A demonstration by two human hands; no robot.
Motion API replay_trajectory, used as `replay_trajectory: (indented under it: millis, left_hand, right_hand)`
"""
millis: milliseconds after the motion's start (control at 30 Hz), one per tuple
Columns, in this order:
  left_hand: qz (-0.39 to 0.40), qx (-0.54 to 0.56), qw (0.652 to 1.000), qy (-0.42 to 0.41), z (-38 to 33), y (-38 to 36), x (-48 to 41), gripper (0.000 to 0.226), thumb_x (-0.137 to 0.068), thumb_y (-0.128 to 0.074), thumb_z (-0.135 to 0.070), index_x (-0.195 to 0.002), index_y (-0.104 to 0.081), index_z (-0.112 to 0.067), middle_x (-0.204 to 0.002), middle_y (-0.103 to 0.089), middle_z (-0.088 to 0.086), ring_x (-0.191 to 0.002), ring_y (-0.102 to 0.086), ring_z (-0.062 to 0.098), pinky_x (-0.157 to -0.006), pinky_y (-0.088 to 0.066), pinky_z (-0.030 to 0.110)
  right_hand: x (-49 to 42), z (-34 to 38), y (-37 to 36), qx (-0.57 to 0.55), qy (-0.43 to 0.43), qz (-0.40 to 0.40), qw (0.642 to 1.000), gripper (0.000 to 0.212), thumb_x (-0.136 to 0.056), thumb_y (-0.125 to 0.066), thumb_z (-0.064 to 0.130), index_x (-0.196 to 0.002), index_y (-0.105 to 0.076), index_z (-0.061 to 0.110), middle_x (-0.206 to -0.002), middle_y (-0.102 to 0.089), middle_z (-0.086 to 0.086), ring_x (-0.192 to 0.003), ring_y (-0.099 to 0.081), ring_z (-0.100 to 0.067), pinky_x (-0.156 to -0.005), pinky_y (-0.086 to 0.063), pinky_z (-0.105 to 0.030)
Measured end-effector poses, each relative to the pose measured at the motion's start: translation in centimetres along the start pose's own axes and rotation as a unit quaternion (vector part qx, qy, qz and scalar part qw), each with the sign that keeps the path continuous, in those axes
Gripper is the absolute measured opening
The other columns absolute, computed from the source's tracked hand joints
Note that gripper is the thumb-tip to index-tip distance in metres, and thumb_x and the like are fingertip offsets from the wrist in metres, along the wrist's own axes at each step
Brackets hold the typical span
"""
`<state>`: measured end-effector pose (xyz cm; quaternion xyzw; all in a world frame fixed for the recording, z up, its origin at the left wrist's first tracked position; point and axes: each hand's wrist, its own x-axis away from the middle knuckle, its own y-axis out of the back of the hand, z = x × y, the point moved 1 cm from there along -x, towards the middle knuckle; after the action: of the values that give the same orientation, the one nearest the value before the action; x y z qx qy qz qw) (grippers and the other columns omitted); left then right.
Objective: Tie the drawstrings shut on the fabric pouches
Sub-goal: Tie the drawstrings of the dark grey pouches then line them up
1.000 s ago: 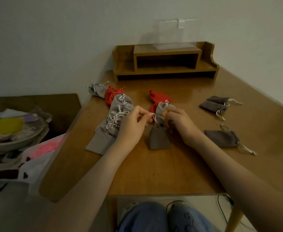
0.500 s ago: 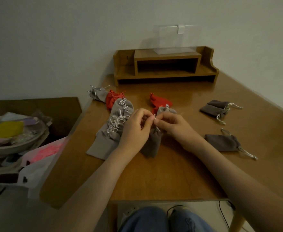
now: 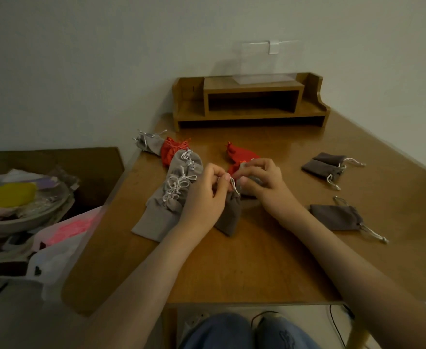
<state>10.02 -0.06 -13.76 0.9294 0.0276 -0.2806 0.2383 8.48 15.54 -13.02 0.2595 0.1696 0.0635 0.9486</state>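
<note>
While both hands meet above the middle of the brown wooden tabletop (image 3: 232, 268), the left hand (image 3: 205, 197) pinches the thin white drawstring (image 3: 234, 186) of a small dark grey fabric pouch (image 3: 228, 216) with curled fingers. The right hand (image 3: 264, 183) is curled too and grips the gathered top of the same pouch, just beside the left fingertips. The body of the pouch reaches down to the tabletop under the hands. A row of light grey pouches (image 3: 174, 195) with tied white cords lies beside the left hand. Behind the right hand lies a red pouch (image 3: 240, 155). Well apart on the right lie two dark grey pouches (image 3: 326, 164) together and one single dark grey pouch (image 3: 335, 217) nearer to the person. A wooden desk shelf (image 3: 249, 102) stands at the wall.
</note>
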Motion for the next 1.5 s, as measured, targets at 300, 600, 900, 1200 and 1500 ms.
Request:
replay_trajectory:
  millis: [300,600,900,1200,1500]
  left_hand:
    - [-0.024,-0.036,0.998,-0.04,0.4,0.0,-0.2,0.01,-0.095,-0.056,-0.021,-0.091,-0.06,-0.013,-0.082,-0.062,-0.003,-0.075,-0.057,0.007,-0.065,-0.047,0.022]
    - [0.104,0.154,0.975,0.125,0.5,-0.3,-0.5,0.016,-0.095,-0.056,-0.024,-0.097,-0.071,-0.026,-0.095,-0.071,-0.002,-0.095,-0.065,0.014,-0.085,-0.05,0.031]
    - [0.138,0.26,0.941,0.168,-0.3,-0.1,-0.3,0.025,-0.076,-0.065,-0.036,-0.096,-0.07,-0.022,-0.099,-0.068,0.009,-0.099,-0.06,0.024,-0.088,-0.046,0.039]
    - [0.151,0.272,0.934,0.174,-0.7,0.1,-0.3,0.017,-0.09,-0.059,-0.017,-0.075,-0.061,-0.025,-0.06,-0.052,-0.017,-0.057,-0.044,0.0,-0.055,-0.033,0.016]
    - [0.096,0.309,0.923,0.207,-0.5,0.0,-0.6,0.018,-0.094,-0.056,-0.019,-0.081,-0.067,-0.026,-0.068,-0.058,-0.012,-0.067,-0.051,0.004,-0.063,-0.038,0.022]
  right_hand:
    - [0.6,1.2,-0.2,-0.105,0.0,0.078,0.991,0.012,-0.093,-0.058,0.019,-0.086,-0.066,0.014,-0.087,-0.061,-0.003,-0.076,-0.056,-0.002,-0.066,-0.044,-0.01]
    - [0.6,1.0,0.1,-0.198,0.026,-0.017,0.98,0.004,-0.087,-0.064,0.01,-0.086,-0.065,0.007,-0.08,-0.061,-0.002,-0.072,-0.057,-0.005,-0.066,-0.048,-0.016]
    - [0.6,1.0,0.2,-0.191,0.081,0.03,0.978,0.006,-0.087,-0.06,0.008,-0.089,-0.065,0.009,-0.089,-0.061,-0.002,-0.082,-0.059,-0.011,-0.075,-0.048,-0.025]
    - [0.3,0.4,-0.1,-0.194,0.096,0.028,0.976,0.009,-0.089,-0.058,0.018,-0.096,-0.064,0.017,-0.104,-0.055,-0.008,-0.1,-0.056,-0.02,-0.087,-0.048,-0.033]
    - [0.2,0.1,-0.4,-0.178,-0.009,0.099,0.979,0.027,-0.1,-0.041,0.017,-0.12,-0.06,0.01,-0.112,-0.061,0.003,-0.1,-0.057,0.006,-0.087,-0.044,-0.012]
